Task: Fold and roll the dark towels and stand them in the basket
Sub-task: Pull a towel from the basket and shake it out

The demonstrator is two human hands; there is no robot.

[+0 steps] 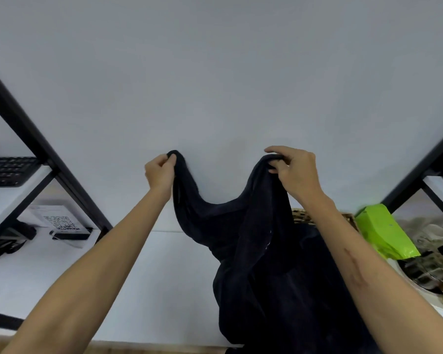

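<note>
Left hand (pixel 160 172) and right hand (pixel 293 172) each pinch an upper corner of a dark towel (pixel 243 226), fingers curled on the cloth, lifting it above the table (pixel 143 277) so the edge hangs open for folding. Its lower part drapes toward the table's right side, hiding most of the basket (pixel 301 217) behind.

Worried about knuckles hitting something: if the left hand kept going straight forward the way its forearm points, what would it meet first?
Probably the pale wall. The left hand, pinching a corner of the dark towel, points up and away with nothing else visible ahead, though depth is unclear.
</note>
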